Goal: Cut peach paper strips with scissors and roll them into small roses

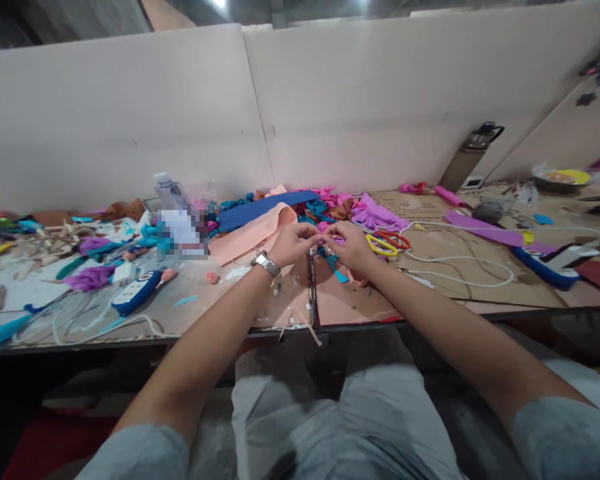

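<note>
My left hand (pixel 293 243), with a metal watch at the wrist, and my right hand (pixel 349 245) meet fingertip to fingertip above the table's middle. Both pinch a small pinkish piece (pixel 324 233) between thumbs and fingers; it is too small to name surely. Under the hands lie a peach felt sheet (pixel 253 237), a dark thin ruler-like strip (pixel 311 287) and loose peach strips (pixel 300 320) that hang over the table's front edge. Yellow and orange scissors (pixel 387 243) lie just right of my right hand.
A heap of blue, pink and purple felt scraps (pixel 330 207) lies behind the hands. A water bottle (pixel 173 200), a blue-white power strip (pixel 136 292) and cables sit on the left. White cable (pixel 460 263), purple strips, a flask (pixel 470 157) and a bowl (pixel 563 179) are at right.
</note>
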Action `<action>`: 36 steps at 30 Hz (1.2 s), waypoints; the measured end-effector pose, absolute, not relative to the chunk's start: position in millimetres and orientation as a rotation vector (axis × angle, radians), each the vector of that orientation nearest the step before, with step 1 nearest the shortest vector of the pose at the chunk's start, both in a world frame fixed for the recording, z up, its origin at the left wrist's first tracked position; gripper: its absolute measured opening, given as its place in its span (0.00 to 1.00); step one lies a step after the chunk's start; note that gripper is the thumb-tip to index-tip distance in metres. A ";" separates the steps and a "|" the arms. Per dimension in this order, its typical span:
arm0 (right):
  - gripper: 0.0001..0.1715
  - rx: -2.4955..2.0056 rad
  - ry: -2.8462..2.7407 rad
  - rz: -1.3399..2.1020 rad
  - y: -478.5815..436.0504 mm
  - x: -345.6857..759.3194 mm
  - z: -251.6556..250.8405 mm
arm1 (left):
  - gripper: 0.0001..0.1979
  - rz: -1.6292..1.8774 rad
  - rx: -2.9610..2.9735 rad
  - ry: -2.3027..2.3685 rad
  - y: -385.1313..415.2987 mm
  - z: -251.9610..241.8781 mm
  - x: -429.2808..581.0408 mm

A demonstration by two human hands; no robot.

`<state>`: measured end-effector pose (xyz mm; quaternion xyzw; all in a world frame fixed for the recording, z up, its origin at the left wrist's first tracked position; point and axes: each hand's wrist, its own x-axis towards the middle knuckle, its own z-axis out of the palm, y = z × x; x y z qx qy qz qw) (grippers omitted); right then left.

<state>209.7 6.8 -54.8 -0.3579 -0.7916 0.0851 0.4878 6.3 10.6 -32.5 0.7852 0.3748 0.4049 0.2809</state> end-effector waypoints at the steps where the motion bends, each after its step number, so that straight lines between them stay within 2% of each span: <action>1: 0.04 -0.865 -1.923 0.207 6.7 210.0 -54.8 | 0.20 1.100 2.114 0.994 10.3 -33.4 6.6; 12: 0.08 -0.838 -1.845 0.287 7.8 212.0 -57.8 | 0.18 1.226 2.001 1.042 3.7 -41.6 18.7; 18: 0.09 -0.888 -1.777 0.334 9.4 213.1 -58.1 | 0.21 1.217 1.950 1.012 2.4 -43.2 20.4; 26: 0.11 -0.887 -1.776 0.383 6.4 211.1 -55.2 | 0.20 1.229 1.948 0.991 1.8 -40.8 19.4; 36: 0.09 -0.792 -1.778 0.342 1.7 210.0 -48.8 | 0.21 1.249 1.860 0.927 1.5 -43.0 22.9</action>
